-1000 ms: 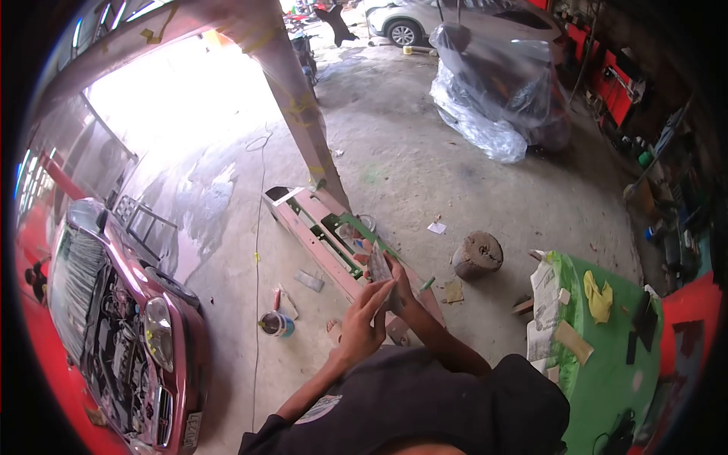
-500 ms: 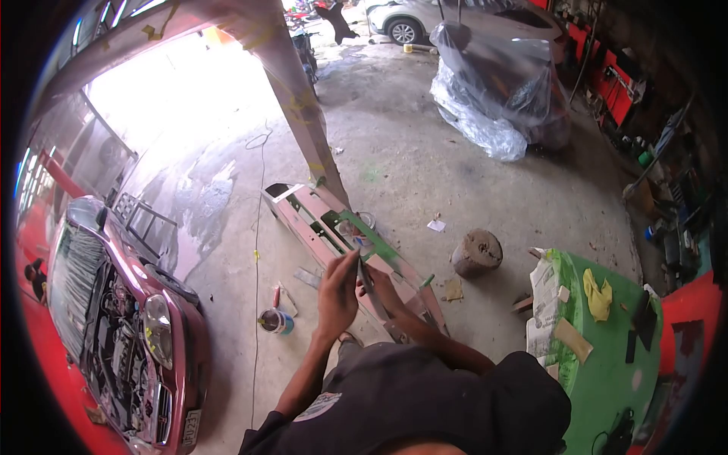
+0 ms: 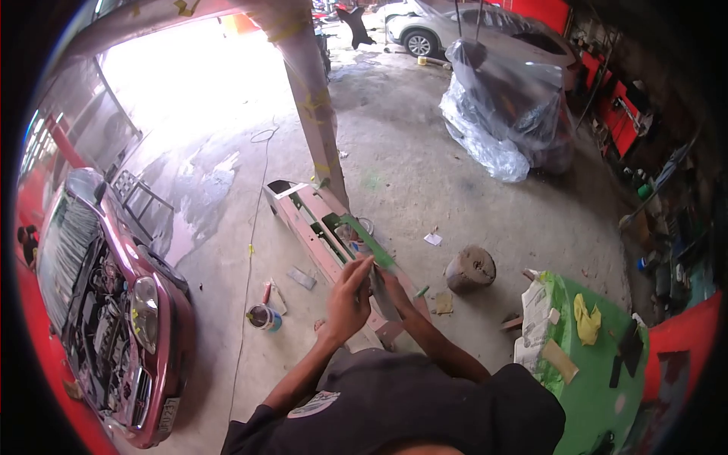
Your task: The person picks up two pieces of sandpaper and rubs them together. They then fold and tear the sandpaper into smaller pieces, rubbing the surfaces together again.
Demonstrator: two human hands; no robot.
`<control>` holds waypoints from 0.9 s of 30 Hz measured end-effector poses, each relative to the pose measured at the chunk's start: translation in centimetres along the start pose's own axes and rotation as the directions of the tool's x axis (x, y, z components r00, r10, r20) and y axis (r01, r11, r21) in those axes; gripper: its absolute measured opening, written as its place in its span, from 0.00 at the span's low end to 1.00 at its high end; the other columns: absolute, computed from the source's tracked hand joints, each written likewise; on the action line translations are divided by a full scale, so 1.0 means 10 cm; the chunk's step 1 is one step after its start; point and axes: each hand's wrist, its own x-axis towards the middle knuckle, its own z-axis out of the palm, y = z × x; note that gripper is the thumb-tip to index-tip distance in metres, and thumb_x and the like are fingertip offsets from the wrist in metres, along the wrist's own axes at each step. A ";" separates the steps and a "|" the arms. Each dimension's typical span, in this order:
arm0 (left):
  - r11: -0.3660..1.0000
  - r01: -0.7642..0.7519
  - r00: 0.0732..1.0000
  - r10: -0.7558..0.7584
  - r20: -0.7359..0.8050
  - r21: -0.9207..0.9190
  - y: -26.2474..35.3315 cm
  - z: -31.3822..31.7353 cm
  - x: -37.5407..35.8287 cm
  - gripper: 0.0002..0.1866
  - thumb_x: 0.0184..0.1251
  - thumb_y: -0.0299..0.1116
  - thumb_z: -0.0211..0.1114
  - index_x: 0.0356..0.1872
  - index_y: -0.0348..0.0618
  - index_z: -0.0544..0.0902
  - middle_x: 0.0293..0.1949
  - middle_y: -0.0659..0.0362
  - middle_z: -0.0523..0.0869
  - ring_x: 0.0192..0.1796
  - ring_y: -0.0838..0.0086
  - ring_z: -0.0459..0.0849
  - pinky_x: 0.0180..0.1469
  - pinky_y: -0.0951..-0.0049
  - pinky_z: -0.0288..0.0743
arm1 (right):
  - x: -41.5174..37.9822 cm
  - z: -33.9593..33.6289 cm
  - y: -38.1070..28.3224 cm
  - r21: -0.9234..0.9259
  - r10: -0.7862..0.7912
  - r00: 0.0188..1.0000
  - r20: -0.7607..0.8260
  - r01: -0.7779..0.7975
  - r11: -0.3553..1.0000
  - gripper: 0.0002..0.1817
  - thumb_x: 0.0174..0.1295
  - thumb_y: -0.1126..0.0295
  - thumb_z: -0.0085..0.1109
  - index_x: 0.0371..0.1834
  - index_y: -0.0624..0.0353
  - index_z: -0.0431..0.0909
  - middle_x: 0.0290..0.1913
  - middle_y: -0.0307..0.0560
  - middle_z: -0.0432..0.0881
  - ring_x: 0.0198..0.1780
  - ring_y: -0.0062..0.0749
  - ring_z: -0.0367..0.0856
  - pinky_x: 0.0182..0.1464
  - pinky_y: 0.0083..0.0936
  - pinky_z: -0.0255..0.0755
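Observation:
My left hand [image 3: 349,302] is closed, fingers bent together and pointing up, above a long pink and green panel [image 3: 307,221]. Close beside it on the right, my right hand [image 3: 393,291] has its fingers curled. Something thin and grey shows between the hands, too small and blurred to name. The panel lies slanted in front of my body, with rectangular openings along it and a green strip on its right side. Its near end is partly hidden by my hands and arms.
An open can [image 3: 264,318] stands on the floor at left, near a scraper [image 3: 276,299]. A red car [image 3: 173,334] has its engine exposed. A round block [image 3: 471,269] and a green panel [image 3: 599,356] are at right. Behind are a post [image 3: 312,114] and a plastic-covered object [image 3: 508,114].
The camera view has shifted slightly. My hands have come a little closer to my body over the panel, and the thin dark edge between them is less visible.

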 end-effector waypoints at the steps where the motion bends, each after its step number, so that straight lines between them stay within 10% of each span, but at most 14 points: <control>1: 0.999 -0.026 1.000 0.026 0.009 -0.020 0.02 0.03 -0.05 0.27 0.71 0.12 0.58 0.70 0.40 0.80 0.62 0.45 0.83 0.62 0.46 0.86 0.60 0.59 0.81 | -0.02 0.04 -0.07 0.041 -0.029 0.999 0.015 0.028 0.999 0.28 0.85 0.53 0.42 0.77 0.56 0.76 0.44 0.34 0.86 0.40 0.14 0.81 0.39 0.17 0.77; 9: 0.998 0.035 0.999 -0.035 -0.002 -0.058 -0.11 0.03 0.01 0.25 0.72 0.14 0.56 0.69 0.37 0.80 0.65 0.43 0.83 0.69 0.46 0.82 0.69 0.59 0.76 | -0.12 -0.07 0.05 -0.090 -0.018 0.991 -0.134 0.006 0.996 0.23 0.84 0.49 0.47 0.53 0.57 0.85 0.33 0.41 0.86 0.30 0.23 0.85 0.31 0.22 0.78; 19: 0.982 0.125 0.992 -0.119 0.052 -0.142 -0.20 -0.06 0.00 0.25 0.74 0.16 0.54 0.70 0.39 0.80 0.37 0.48 0.82 0.38 0.57 0.82 0.46 0.61 0.78 | -0.21 -0.08 0.00 -0.135 0.105 0.983 -0.150 -0.126 0.983 0.25 0.84 0.46 0.48 0.53 0.57 0.85 0.32 0.39 0.83 0.28 0.21 0.80 0.33 0.21 0.76; 27: 0.979 0.174 0.984 -0.176 -0.014 -0.108 -0.18 0.05 -0.03 0.23 0.77 0.18 0.55 0.70 0.41 0.80 0.36 0.47 0.83 0.36 0.58 0.85 0.42 0.63 0.80 | -0.26 0.02 0.05 -0.155 0.043 0.987 -0.154 -0.067 0.986 0.26 0.84 0.45 0.47 0.55 0.56 0.85 0.35 0.36 0.82 0.34 0.18 0.81 0.36 0.20 0.76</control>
